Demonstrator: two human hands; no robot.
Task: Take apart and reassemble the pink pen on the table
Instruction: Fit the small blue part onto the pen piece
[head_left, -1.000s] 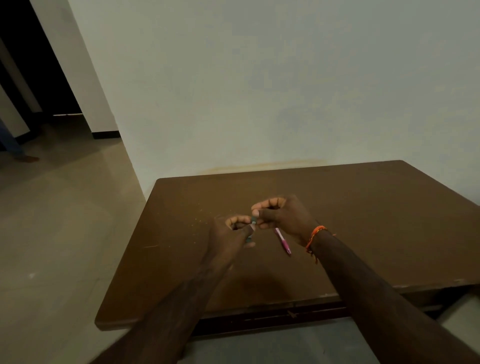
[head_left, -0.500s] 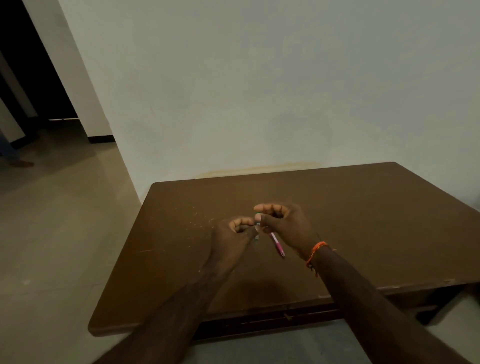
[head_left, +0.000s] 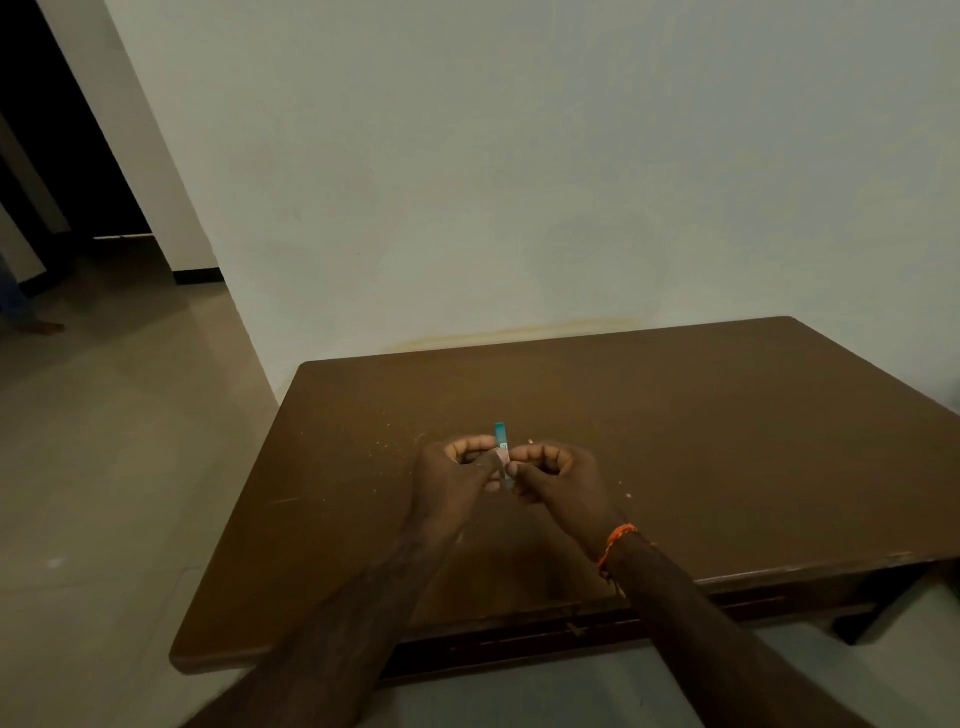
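Both my hands are held together just above the middle of the brown table (head_left: 727, 415). Between their fingertips is the pink pen (head_left: 502, 451), nearly upright. Its teal end sticks up past my fingers and a short pink stretch shows between my thumbs. The rest of the pen is hidden by my fingers. My left hand (head_left: 457, 475) pinches the pen from the left. Pinching it from the right is my right hand (head_left: 563, 480), which has an orange thread band on its wrist. I cannot tell whether the pen is in one piece.
Small pale specks (head_left: 531, 441) lie on the table near my hands. A white wall (head_left: 519, 182) runs right behind the table. To the left are open floor (head_left: 104, 467) and a dark doorway, with a person's foot (head_left: 36, 325) at the far left edge.
The pink barrel hung down from my right hand toward me. Now the pen points up between both hands with its teal end on top. My hands have closed together.
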